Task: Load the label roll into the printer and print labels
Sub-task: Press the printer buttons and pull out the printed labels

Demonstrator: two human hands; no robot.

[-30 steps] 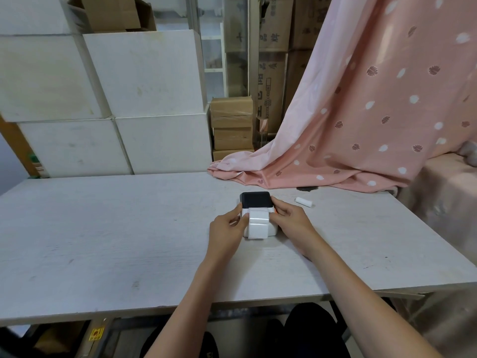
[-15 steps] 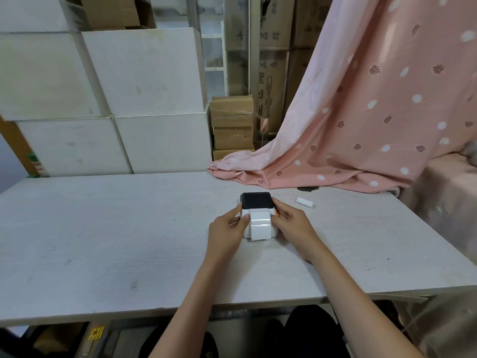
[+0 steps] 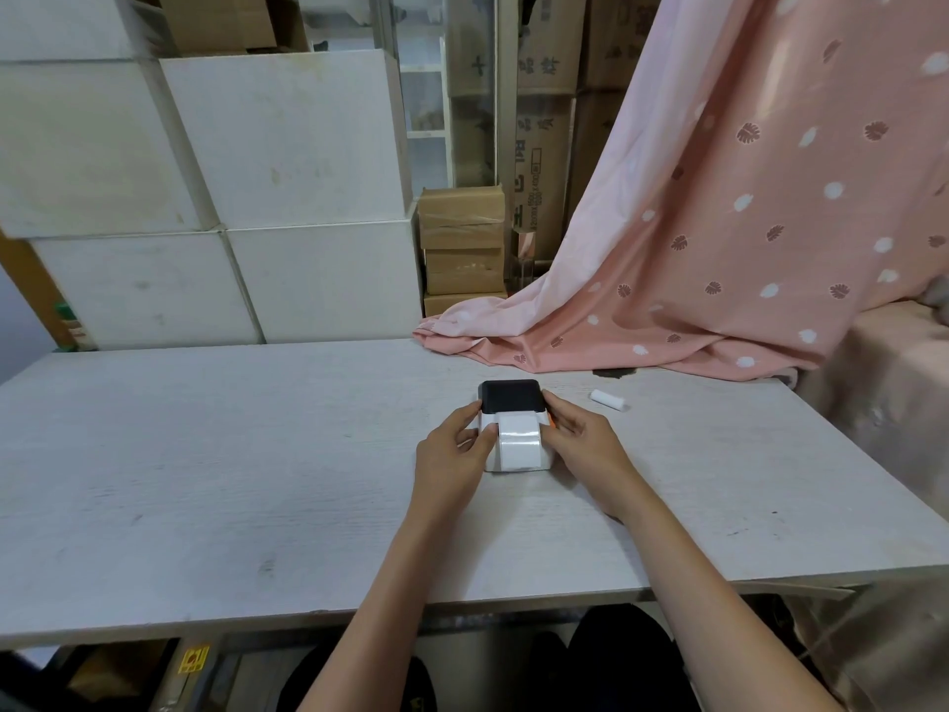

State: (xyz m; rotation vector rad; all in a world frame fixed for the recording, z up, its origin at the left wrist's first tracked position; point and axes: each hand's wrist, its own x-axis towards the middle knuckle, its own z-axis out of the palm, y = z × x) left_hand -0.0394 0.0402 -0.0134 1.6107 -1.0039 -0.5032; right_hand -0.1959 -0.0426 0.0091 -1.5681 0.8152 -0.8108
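Observation:
A small white label printer (image 3: 545,455) with a black lid (image 3: 511,395) sits in the middle of the white table (image 3: 205,454). A strip of white label paper (image 3: 518,441) comes out from under the lid and lies over the printer's front. My left hand (image 3: 452,457) grips the printer's left side, thumb at the paper's edge. My right hand (image 3: 583,447) holds its right side, next to an orange part. A small white roll core (image 3: 607,401) lies on the table to the right of the printer.
A pink dotted cloth (image 3: 693,280) drapes onto the table's far right corner. White boxes (image 3: 287,197) and brown cartons (image 3: 462,244) are stacked behind the table. A covered surface (image 3: 883,403) stands at the right.
Both hands stay on the printer's sides. The label strip over the front looks slightly longer than a second ago.

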